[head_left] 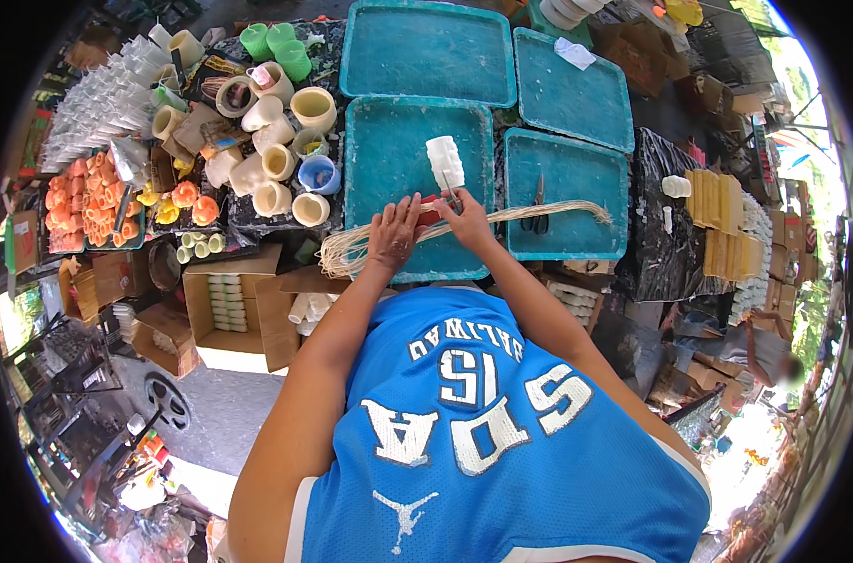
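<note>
A bundle of long cream cords point(351, 246), like candle wicks, lies across the near teal tray point(353, 141) and reaches right over the neighbouring tray. My left hand point(396, 230) rests on the bundle, its fingers stretched out. Just to the right, my right hand point(466, 223) is closed on a red-handled metal tool point(429, 213); its kind is partly hidden by the fingers. The tool's thin metal end points up at a white ridged wax piece point(444, 159) lying in the tray. Dark scissors point(537, 211) lie in the right tray, under the cords.
More teal trays point(426, 52) stand beyond. Cream cylindrical moulds and cups point(278, 161) crowd the left side, with orange wax pieces point(79, 202) farther left. Yellow blocks point(717, 211) sit on black plastic at the right. Open cardboard boxes point(201, 300) are below the table's left side.
</note>
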`<action>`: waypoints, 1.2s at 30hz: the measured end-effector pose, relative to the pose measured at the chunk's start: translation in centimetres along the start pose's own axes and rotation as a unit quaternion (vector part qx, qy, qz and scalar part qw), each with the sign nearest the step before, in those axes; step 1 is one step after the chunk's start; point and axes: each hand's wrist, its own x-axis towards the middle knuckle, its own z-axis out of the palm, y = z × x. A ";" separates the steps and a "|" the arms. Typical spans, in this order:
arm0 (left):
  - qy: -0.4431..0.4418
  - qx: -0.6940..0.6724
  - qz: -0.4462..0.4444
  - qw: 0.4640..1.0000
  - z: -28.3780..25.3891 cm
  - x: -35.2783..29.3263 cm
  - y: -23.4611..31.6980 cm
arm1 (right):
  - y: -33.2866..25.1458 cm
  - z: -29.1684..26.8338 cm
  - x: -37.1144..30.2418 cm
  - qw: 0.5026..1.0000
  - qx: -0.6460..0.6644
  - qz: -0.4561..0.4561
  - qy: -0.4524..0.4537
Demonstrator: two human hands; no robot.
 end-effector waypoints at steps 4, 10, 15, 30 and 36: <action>0.025 0.011 -0.010 1.000 0.0 -0.2 0.6 | -0.9 0.3 -0.5 0.990 -0.111 -0.082 0.008; 0.045 -0.092 0.001 0.995 0.2 0.1 0.5 | -0.1 0.7 0.6 0.997 -0.062 -0.048 0.019; 0.118 -0.208 -0.004 0.971 0.8 0.7 0.4 | 0.3 0.7 1.0 0.996 -0.072 -0.043 0.018; 0.171 -0.259 -0.071 0.948 0.4 1.9 0.4 | -1.3 -1.6 -6.6 0.992 -0.025 0.040 -0.118; 0.167 -0.225 -0.063 0.958 -0.3 2.1 0.6 | -0.2 -0.2 -7.6 0.989 0.069 0.105 -0.080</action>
